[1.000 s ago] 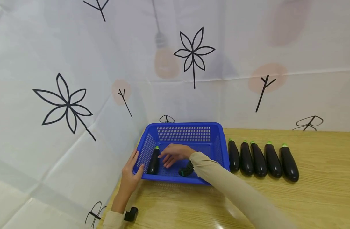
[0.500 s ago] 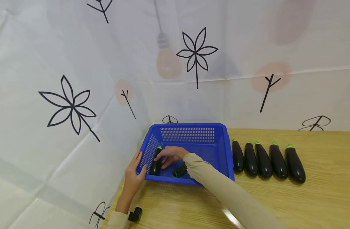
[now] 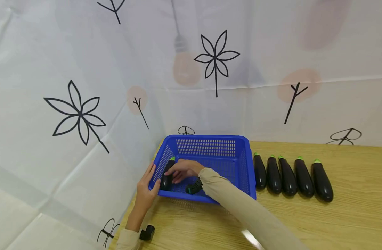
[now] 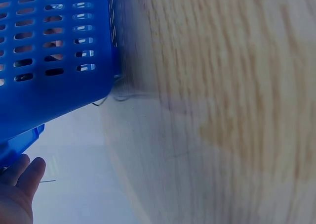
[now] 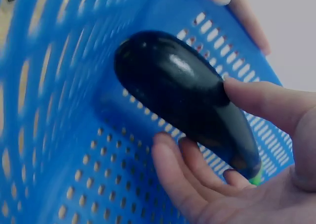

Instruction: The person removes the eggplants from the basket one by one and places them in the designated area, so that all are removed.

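Observation:
My right hand (image 3: 184,169) reaches into the blue plastic basket (image 3: 206,137) and grips a dark eggplant (image 3: 165,182) near the left wall. In the right wrist view the thumb lies on one side of the eggplant (image 5: 173,80) and the fingers curl under the other, with its green stem end toward the palm. My left hand (image 3: 145,192) holds the basket's front left corner, its thumb at the front rim and its fingers along the left rim. Part of that hand (image 4: 22,184) shows by the basket (image 4: 59,95) in the left wrist view.
Several eggplants (image 3: 287,177) lie in a row on the wooden table (image 3: 353,173), right of the basket, stems toward the back. A white patterned cloth (image 3: 165,114) hangs behind and to the left. Black wrist devices (image 3: 147,232) sit on the wrists.
My right hand has moved left and down onto the eggplant and taken hold of it. The eggplant has shifted slightly toward the left wall. My left hand keeps its place on the basket.

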### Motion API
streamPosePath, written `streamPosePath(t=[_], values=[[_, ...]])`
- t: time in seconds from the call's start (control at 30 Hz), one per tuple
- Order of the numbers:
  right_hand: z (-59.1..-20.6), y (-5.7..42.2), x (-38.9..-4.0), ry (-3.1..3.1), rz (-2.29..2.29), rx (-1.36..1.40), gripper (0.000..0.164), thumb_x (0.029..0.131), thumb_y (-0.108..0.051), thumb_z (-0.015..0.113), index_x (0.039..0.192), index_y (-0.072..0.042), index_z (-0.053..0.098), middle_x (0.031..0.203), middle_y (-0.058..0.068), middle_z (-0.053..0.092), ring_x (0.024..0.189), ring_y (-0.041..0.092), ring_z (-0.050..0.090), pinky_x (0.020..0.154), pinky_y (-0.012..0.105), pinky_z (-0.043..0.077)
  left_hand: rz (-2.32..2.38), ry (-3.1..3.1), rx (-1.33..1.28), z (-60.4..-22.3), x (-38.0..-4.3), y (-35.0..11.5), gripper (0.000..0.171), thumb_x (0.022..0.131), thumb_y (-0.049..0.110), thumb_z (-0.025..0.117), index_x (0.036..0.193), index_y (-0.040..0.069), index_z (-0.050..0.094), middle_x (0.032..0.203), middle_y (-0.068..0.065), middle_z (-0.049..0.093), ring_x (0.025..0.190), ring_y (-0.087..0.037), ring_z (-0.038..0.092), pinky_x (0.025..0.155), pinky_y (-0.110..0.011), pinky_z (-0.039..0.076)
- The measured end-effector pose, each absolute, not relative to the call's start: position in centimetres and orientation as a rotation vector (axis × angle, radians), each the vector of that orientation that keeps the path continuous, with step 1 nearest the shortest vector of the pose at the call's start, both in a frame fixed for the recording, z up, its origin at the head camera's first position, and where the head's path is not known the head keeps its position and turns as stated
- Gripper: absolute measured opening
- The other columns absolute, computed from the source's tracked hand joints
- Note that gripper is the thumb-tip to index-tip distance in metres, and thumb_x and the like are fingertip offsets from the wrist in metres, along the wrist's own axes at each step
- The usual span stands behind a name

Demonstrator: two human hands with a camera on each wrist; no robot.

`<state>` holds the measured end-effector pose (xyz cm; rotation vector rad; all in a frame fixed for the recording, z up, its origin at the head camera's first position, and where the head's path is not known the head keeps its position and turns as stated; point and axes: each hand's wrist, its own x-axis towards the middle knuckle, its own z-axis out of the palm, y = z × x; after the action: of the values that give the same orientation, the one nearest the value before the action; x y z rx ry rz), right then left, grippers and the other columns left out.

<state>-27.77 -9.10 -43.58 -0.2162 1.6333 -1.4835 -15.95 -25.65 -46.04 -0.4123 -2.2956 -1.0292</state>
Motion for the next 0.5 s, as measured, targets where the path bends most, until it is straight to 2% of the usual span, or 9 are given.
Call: streamPosePath(t=[0.17, 0.4, 0.5], values=[[-43.1, -9.4, -27.4, 1.550, -1.555, -0.180, 0.042, 0.078, -0.004, 0.072, 0.113, 0.011, 0.054, 0.098, 0.029, 0.059, 0.079, 0.036, 0.066, 0.075, 0.044, 0.055, -0.994, -2.331, -0.395, -46.1, -15.8, -25.7, 0.056, 0.084, -0.001, 0.064, 0.136, -0.008, 0.045, 0.144, -0.020, 0.040, 0.128, -0.040, 0.041, 0.101, -0.013, 0.027], [-41.8, -8.2, -26.9, 1.605, -1.559, -0.242, 0.031, 0.079, -0.010, 0.066, 0.105, 0.008, 0.063, 0.093, 0.025, 0.062, 0.076, 0.035, 0.066, 0.070, 0.045, 0.055, -1.011, -2.363, -0.371, -46.2, -15.8, -25.7, 0.056, 0.087, 0.005, 0.062, 0.138, -0.007, 0.043, 0.145, -0.020, 0.038, 0.129, -0.037, 0.040, 0.100, -0.024, 0.031], [-41.1, -7.6, -26.8, 1.629, -1.549, -0.283, 0.028, 0.081, -0.013, 0.063, 0.100, 0.006, 0.068, 0.093, 0.022, 0.064, 0.075, 0.032, 0.065, 0.071, 0.046, 0.055, -1.001, -2.371, -0.367, -46.1, -15.7, -25.7, 0.056, 0.087, 0.005, 0.063, 0.138, -0.007, 0.043, 0.145, -0.021, 0.038, 0.129, -0.038, 0.040, 0.102, -0.025, 0.030]])
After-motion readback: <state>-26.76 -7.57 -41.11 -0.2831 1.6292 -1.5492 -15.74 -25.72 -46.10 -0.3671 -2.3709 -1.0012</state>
